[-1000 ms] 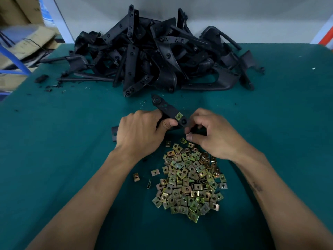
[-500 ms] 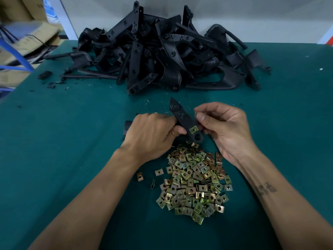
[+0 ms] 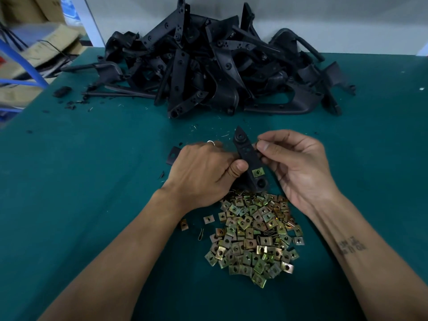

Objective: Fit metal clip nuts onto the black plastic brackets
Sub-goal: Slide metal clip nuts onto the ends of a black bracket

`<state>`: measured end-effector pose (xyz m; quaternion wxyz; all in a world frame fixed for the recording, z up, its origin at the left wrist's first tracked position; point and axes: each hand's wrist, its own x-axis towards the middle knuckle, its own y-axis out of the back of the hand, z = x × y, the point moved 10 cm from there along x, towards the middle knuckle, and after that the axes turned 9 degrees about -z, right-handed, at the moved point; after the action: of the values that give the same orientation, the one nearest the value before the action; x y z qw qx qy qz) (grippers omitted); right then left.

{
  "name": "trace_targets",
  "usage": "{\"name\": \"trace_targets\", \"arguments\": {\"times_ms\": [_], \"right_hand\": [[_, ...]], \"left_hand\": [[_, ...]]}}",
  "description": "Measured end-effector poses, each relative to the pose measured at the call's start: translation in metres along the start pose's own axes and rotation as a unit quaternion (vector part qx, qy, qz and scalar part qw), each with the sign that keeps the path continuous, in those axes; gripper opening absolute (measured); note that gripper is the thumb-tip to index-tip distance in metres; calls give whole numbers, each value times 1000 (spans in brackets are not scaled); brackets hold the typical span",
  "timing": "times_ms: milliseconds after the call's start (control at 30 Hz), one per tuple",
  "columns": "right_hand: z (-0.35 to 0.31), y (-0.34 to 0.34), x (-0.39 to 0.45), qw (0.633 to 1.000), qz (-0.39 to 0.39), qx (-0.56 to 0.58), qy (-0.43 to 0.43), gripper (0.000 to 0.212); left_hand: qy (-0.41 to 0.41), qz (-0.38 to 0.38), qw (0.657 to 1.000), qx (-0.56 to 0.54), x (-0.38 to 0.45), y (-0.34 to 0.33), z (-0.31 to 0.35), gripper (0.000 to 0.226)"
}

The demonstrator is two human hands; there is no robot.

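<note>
My left hand grips a black plastic bracket at table centre, thumb pressed on its left edge. One brass-coloured clip nut sits clipped on the bracket's near end, beside a round hole. My right hand pinches the bracket's right edge near its far end with thumb and forefinger; whether a nut is between those fingertips is hidden. A heap of several loose clip nuts lies just below both hands on the green table.
A big pile of black brackets fills the back of the table. Another bracket end pokes out left of my left hand. Stray nuts and plastic scraps lie on the left. Cardboard boxes and a blue frame stand beyond the table's left edge.
The bracket has turned more upright, its far end swinging toward my right hand. My right hand moved up from the nut heap to the bracket's far right edge.
</note>
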<state>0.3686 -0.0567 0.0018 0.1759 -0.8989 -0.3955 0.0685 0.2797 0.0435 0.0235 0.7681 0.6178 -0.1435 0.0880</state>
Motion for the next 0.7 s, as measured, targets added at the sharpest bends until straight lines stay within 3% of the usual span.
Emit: {"name": "trace_targets", "arguments": {"times_ms": [367, 700], "right_hand": [[-4, -6, -7, 999, 42, -33, 3, 16], [-5, -3, -13, 989, 121, -79, 29, 18]], "left_hand": [[5, 56, 998, 15, -4, 12, 2, 51], [26, 78, 995, 54, -5, 15, 1, 63]]}}
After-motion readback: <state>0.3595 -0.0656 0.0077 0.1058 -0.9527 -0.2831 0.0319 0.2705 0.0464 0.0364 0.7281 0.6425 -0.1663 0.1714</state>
